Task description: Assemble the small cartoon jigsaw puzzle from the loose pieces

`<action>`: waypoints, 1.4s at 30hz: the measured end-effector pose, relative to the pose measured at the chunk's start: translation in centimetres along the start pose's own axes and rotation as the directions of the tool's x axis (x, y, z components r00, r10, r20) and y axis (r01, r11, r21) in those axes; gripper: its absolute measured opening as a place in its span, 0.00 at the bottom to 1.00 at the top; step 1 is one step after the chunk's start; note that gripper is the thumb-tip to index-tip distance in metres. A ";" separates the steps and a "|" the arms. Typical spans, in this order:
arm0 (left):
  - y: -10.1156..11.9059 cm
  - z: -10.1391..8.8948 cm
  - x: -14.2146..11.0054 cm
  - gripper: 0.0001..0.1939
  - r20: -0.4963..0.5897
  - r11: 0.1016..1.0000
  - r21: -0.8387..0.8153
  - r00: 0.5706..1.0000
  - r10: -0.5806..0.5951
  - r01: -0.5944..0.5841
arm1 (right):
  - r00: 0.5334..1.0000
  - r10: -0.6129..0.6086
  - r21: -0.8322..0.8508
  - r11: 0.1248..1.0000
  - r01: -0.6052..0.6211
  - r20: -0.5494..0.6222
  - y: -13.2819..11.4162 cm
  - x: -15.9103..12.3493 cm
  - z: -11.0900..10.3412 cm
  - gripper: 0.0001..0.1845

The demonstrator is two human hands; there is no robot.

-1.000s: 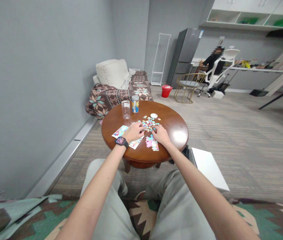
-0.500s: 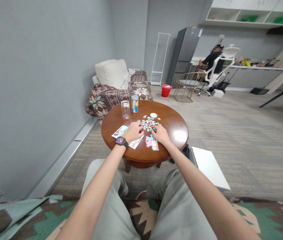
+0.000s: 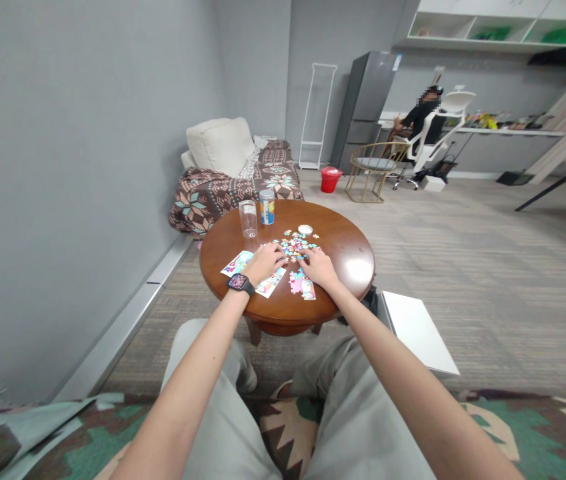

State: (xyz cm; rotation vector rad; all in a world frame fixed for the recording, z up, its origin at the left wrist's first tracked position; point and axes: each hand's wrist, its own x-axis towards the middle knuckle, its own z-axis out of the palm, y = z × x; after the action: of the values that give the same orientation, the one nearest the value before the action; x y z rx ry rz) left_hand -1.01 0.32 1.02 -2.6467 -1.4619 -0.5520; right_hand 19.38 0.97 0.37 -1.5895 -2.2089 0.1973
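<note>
My left hand (image 3: 266,262) lies palm down at the left edge of a heap of small multicoloured jigsaw pieces (image 3: 293,245), above a printed picture card (image 3: 269,282). My right hand (image 3: 319,266) rests at the heap's near side, just above a pink group of joined pieces (image 3: 297,283). Neither hand shows a held piece, though the fingers hide some of the heap. Another picture card (image 3: 237,263) lies left of my left hand. A black smartwatch (image 3: 241,284) sits on my left wrist.
The pieces lie on a round wooden table (image 3: 343,280). A clear glass (image 3: 248,219), a drink can (image 3: 267,207) and a small white lid (image 3: 305,229) stand at its far side. A patterned sofa (image 3: 223,193) stands behind it, a grey wall at left, a white board (image 3: 415,331) on the floor at right.
Both hands stay in nearly the same place on the table. The whole scene has shifted slightly left and up as my head moved.
</note>
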 end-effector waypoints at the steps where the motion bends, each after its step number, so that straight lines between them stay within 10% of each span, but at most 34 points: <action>1: -0.1 0.0 0.0 0.11 -0.004 1.000 -0.006 1.000 -0.006 0.006 | 1.000 0.000 0.002 1.000 0.000 0.002 0.0 0.0 0.0 0.18; 42: -0.6 0.8 0.1 0.09 -0.064 0.983 -0.175 0.996 -0.067 0.055 | 0.999 0.043 0.077 0.996 -0.041 -0.021 0.2 0.1 -0.3 0.09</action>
State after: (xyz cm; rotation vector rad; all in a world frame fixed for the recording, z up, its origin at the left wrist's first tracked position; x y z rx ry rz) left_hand -1.24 0.88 0.24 -2.6854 -1.5458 -0.8045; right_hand 19.62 1.09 0.58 -1.5901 -2.1266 0.2717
